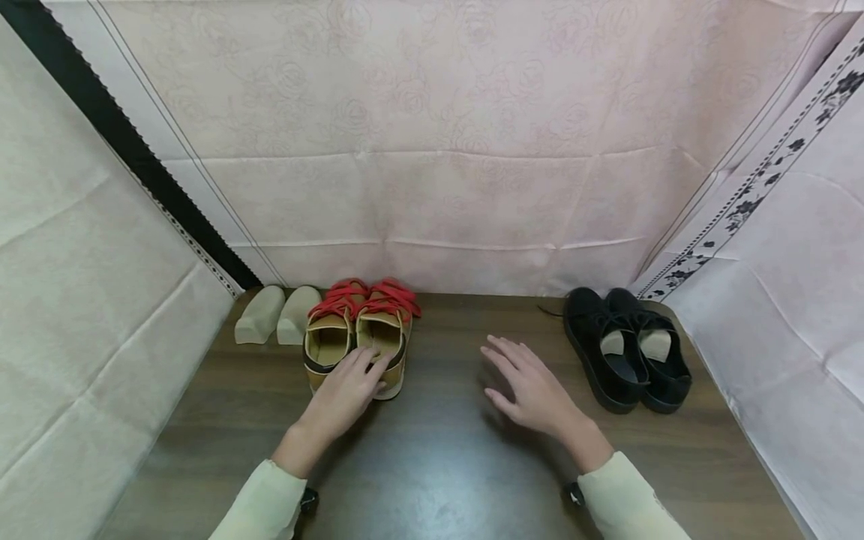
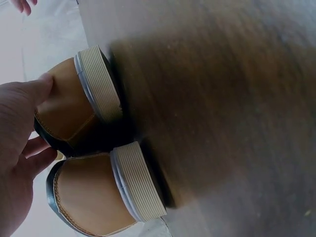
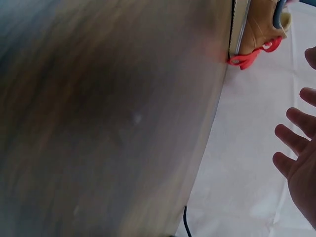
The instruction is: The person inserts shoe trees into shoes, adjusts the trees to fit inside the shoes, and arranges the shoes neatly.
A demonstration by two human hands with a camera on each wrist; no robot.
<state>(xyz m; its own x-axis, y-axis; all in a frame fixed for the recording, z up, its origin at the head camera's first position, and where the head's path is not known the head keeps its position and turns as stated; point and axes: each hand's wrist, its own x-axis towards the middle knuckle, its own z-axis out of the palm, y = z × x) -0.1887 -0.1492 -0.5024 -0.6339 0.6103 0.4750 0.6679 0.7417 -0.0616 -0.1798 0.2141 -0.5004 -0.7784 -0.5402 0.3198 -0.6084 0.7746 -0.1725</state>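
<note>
A pair of tan shoes with red laces stands side by side, heels towards me. My left hand [image 1: 347, 394] is at their heels in the head view. Seen from the left wrist, its thumb presses the outer heel of the right tan shoe [image 2: 69, 98], and its fingers reach over the collar towards the gap beside the left tan shoe [image 2: 91, 187]. Fingertips are partly hidden there. My right hand [image 1: 529, 390] hovers over the wooden surface [image 1: 439, 457], fingers spread and holding nothing. It is between the tan pair and a pair of black shoes [image 1: 601, 352].
Two off-white shoe inserts [image 1: 262, 315] lie left of the tan shoes. Similar pale inserts [image 1: 655, 345] sit inside the black shoes. A dark lace end [image 1: 550, 311] lies beside them. Pale patterned cloth [image 1: 432, 187] hangs behind and along both sides.
</note>
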